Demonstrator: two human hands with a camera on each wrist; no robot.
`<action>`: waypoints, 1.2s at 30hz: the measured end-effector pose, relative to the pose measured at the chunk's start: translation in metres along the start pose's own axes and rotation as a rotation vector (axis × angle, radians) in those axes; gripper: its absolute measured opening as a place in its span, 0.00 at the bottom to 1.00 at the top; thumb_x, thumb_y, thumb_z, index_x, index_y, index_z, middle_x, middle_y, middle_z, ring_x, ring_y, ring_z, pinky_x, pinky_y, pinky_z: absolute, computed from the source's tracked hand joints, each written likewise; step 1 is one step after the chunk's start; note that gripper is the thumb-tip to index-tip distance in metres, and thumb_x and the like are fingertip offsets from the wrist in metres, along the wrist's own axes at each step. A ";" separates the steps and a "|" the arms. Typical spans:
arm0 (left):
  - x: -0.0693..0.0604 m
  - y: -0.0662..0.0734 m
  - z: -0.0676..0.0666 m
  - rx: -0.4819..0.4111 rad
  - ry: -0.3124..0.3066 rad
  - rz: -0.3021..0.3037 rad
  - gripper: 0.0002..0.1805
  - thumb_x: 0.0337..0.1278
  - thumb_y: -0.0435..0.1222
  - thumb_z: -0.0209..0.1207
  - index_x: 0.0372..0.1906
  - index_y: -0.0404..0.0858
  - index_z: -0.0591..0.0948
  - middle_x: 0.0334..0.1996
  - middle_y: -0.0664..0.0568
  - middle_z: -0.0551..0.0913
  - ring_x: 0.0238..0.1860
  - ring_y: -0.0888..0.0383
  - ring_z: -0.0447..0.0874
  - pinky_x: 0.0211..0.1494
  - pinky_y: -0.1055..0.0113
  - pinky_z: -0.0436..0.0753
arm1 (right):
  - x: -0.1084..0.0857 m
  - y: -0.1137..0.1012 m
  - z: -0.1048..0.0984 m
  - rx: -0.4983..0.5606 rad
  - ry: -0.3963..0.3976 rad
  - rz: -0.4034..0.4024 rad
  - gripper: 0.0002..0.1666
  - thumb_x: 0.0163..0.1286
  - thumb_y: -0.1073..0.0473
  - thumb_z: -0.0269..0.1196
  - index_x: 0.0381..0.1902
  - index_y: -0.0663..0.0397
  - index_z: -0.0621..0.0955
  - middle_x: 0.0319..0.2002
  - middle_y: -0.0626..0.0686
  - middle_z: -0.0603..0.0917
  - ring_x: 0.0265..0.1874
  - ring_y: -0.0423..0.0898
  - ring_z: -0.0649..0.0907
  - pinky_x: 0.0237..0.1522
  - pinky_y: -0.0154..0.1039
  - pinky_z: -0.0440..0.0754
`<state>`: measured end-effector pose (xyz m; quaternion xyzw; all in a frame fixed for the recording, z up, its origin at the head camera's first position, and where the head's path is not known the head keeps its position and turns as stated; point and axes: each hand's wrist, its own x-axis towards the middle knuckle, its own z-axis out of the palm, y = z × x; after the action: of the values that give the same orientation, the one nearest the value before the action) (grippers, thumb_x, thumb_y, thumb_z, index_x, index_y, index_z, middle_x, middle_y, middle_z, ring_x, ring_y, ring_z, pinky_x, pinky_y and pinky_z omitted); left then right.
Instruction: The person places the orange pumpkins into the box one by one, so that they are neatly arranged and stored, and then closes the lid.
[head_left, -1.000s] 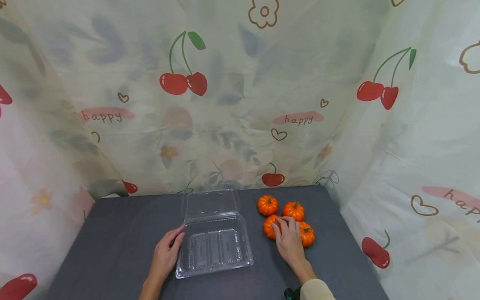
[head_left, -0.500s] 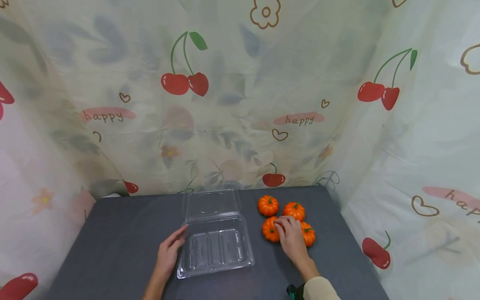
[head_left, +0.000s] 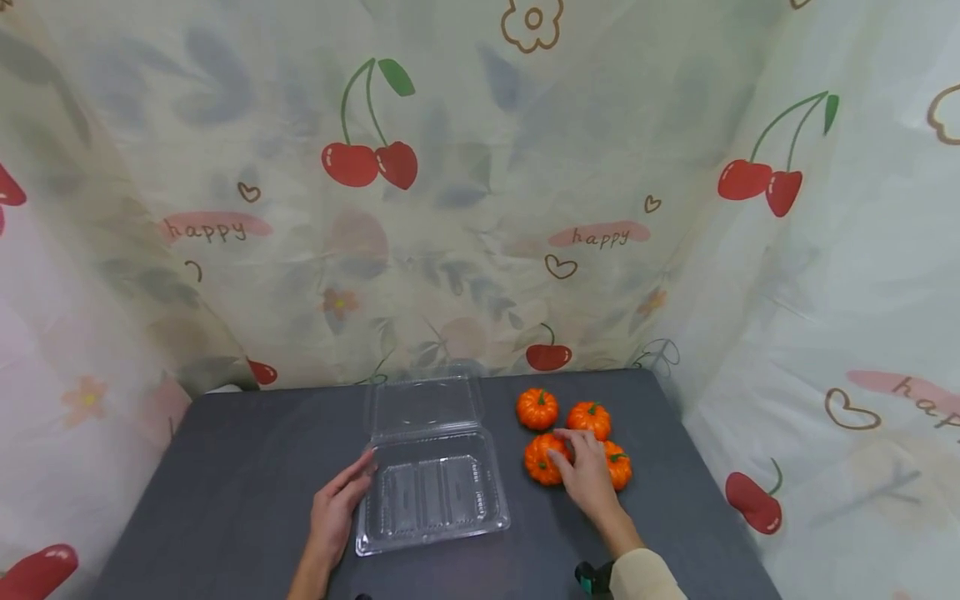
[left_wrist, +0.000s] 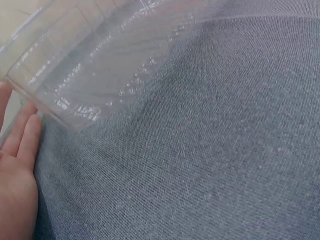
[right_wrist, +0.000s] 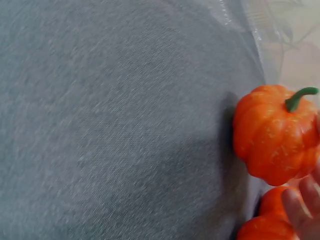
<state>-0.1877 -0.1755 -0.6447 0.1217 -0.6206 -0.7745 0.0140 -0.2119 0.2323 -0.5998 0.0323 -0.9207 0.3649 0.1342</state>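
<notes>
Several small orange pumpkins with green stems lie grouped on the dark tabletop. Over the near-left pumpkin [head_left: 543, 460] reaches my right hand [head_left: 588, 475], its thumb and index finger spread apart beside the top. In the right wrist view that pumpkin [right_wrist: 272, 135] looks large, with fingers [right_wrist: 300, 215] at the frame's edge; whether they touch it cannot be told. Left of the pumpkins stands a clear plastic clamshell box [head_left: 431, 533], its lid [head_left: 423, 404] laid back. My left hand [head_left: 333, 512] rests at the box's left edge, its fingers [left_wrist: 30, 137] nearly straight.
A back-left pumpkin [head_left: 537, 408], a back-right pumpkin [head_left: 589, 421] and a near-right pumpkin [head_left: 618, 467] stand close around my right hand. A printed curtain [head_left: 450, 208] rises behind and beside the dark table [head_left: 255, 483].
My right hand shifts slightly right, and its thumb and index finger have parted above the near-left pumpkin. My left hand stays at the box's edge.
</notes>
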 end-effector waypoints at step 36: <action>-0.001 -0.003 -0.002 -0.025 0.015 -0.010 0.29 0.62 0.34 0.68 0.66 0.31 0.77 0.50 0.70 0.88 0.53 0.74 0.86 0.57 0.78 0.85 | 0.020 -0.046 -0.026 0.174 -0.174 0.113 0.34 0.69 0.47 0.69 0.69 0.50 0.76 0.58 0.58 0.80 0.55 0.52 0.81 0.62 0.53 0.83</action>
<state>-0.1862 -0.1766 -0.6480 0.1307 -0.6100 -0.7814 0.0163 -0.2180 0.2172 -0.5461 0.0234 -0.8942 0.4460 0.0299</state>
